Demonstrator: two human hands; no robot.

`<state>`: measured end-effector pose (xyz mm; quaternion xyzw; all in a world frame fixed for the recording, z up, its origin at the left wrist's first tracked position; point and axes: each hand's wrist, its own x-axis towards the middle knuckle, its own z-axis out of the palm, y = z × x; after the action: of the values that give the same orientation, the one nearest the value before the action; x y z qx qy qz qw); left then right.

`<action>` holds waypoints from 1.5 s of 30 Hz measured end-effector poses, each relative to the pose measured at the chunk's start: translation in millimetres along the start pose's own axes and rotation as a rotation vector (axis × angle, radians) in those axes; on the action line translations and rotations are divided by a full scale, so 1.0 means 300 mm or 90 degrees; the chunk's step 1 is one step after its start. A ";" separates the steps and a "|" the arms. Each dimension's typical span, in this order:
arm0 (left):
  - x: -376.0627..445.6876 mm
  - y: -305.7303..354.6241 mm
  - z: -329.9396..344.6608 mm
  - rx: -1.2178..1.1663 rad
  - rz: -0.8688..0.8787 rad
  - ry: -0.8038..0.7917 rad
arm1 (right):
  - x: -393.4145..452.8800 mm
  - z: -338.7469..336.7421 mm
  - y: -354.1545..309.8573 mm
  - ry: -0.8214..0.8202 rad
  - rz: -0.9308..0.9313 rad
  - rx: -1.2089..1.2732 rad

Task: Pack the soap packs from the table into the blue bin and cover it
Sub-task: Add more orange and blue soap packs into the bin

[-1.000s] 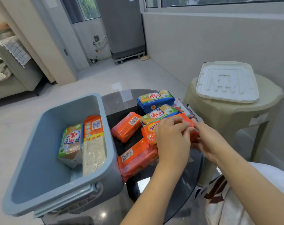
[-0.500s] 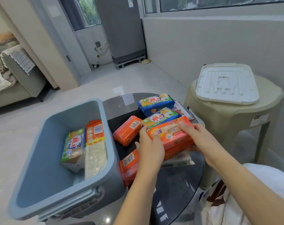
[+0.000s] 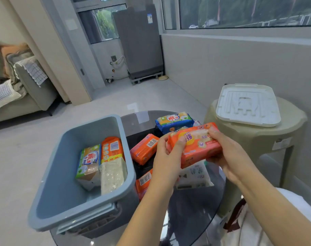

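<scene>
Left hand (image 3: 164,162) grips the left end of an orange soap pack (image 3: 195,143), thumb curled over the front face and fingers behind; right hand (image 3: 227,155) grips the right end, fingers wrapped over the top edge. Both hands are clamped on the one pack and hold it clear of the glass table (image 3: 192,206), above a white pack (image 3: 195,174) that lies flat there. The held pack's long axis runs left to right across the view, right end slightly the higher, printed face towards the camera. The blue bin (image 3: 50,183) stands to the left of the hands, its near wall just beside the table's packs; the left hand is the nearer to it. Judgement: the coming move is a carry leftward over the bin's right rim. Two packs already stand in the bin against that right wall with long axes running away from the camera, so the held pack would likely need a turn to sit alongside them. Other packs remain on the table. The white lid (image 3: 247,105) rests on a beige stool (image 3: 275,139) to the right, well apart from the bin; covering is not yet begun.
</scene>
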<state>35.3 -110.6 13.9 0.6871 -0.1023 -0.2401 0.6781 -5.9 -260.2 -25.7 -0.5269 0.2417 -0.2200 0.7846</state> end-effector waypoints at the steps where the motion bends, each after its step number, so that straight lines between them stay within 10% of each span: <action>1: -0.009 0.013 -0.002 -0.025 0.013 -0.013 | -0.011 0.010 -0.026 -0.014 -0.010 0.015; 14: -0.107 0.191 -0.251 -0.112 0.129 0.059 | -0.071 0.309 -0.177 -0.241 0.020 -0.009; 29: -0.095 0.146 -0.760 0.207 0.187 0.349 | 0.059 0.802 -0.062 -0.512 0.030 -0.311; 45: -0.033 0.033 -0.858 0.080 0.085 0.253 | 0.022 0.964 0.091 -0.835 0.371 -0.610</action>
<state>149.2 120.6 16.7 0.7534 -0.0268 -0.0478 0.6553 178.7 -46.3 42.6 -0.7384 -0.0679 0.4648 0.4839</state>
